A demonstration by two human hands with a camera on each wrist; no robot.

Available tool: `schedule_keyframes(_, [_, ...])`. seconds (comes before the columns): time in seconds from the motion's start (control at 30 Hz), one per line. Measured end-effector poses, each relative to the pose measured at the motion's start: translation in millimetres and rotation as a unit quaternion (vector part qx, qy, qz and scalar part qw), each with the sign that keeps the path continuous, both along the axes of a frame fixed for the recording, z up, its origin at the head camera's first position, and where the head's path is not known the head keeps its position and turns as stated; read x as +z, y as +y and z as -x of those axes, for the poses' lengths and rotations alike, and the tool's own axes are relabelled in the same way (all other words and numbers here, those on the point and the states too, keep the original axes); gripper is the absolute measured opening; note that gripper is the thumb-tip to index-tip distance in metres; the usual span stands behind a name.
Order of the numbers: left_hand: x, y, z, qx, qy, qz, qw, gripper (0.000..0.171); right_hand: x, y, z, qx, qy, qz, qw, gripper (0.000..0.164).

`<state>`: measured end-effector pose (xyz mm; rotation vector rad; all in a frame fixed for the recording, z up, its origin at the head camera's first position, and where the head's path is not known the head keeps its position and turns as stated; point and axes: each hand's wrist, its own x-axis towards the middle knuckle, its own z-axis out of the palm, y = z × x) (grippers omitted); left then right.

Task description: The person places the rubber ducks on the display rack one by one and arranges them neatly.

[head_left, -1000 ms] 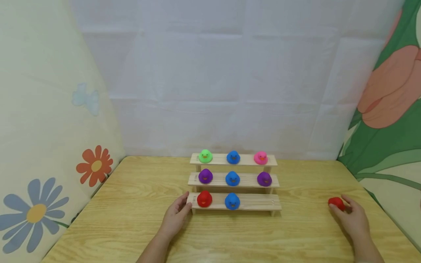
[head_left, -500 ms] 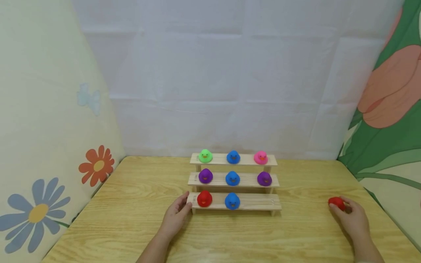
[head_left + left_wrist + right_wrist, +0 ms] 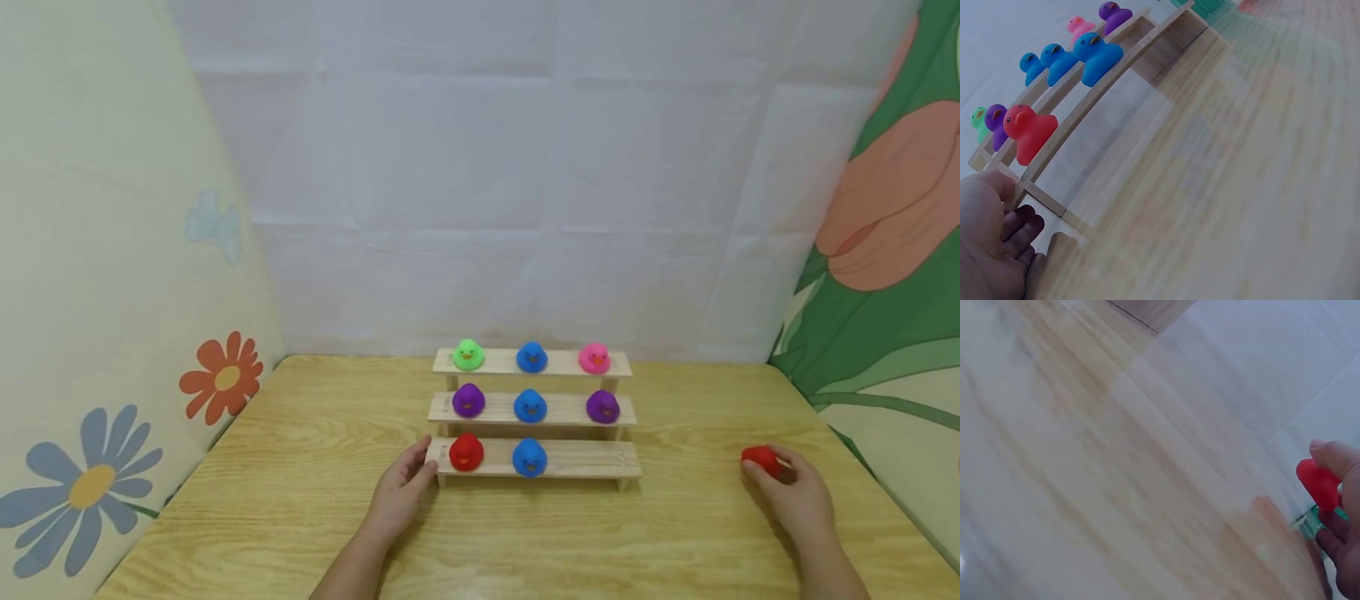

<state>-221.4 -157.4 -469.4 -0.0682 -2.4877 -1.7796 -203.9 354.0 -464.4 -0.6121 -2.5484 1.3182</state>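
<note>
My left hand (image 3: pixel 401 492) grips the left end of the lowest step of a three-tier wooden display stand (image 3: pixel 577 460). In the left wrist view its thumb lies against the board end, fingers curled below. Nearest to it on that step sits a red rubber duck (image 3: pixel 467 452), with a blue duck (image 3: pixel 530 458) at the middle; the step's right end is bare. Off to the right of the stand, my right hand (image 3: pixel 798 496) pinches another red rubber duck (image 3: pixel 761 460) between thumb and fingers. The right wrist view shows this red duck (image 3: pixel 1319 484) partly covered by the fingers.
On the middle step stand a purple duck (image 3: pixel 468 401), a blue duck (image 3: pixel 530 406) and a second purple duck (image 3: pixel 603 407). The top step bears green (image 3: pixel 468 355), blue (image 3: pixel 532 357) and pink (image 3: pixel 595 358) ducks. White cloth (image 3: pixel 487 167) hangs behind the wood-grain table (image 3: pixel 300 467).
Over the last half second my right hand has shifted slightly left with the red duck. My left hand and the stand look the same.
</note>
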Motion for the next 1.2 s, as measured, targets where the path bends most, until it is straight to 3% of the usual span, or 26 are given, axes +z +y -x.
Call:
schedule_keyframes(0.23, [-0.3, -0.2, 1.2, 0.001, 0.003, 0.001, 1.0000, 0.048, 5.1, -16.3, -1.0, 0.005, 0.004, 0.066, 0.998, 0.070])
schedule_keyframes(0.97, [0.4, 0.5, -0.5, 0.005, -0.004, -0.003, 1.0000, 0.048, 18.7, -77.0, -3.3, 0.059, 0.048, 0.101, 0.992, 0.057])
schedule_keyframes(1.2, [0.0, -0.1, -0.7, 0.002, 0.001, -0.003, 1.0000, 0.048, 21.4, -95.1, -4.3, 0.087, 0.101, 0.103, 0.986, 0.049])
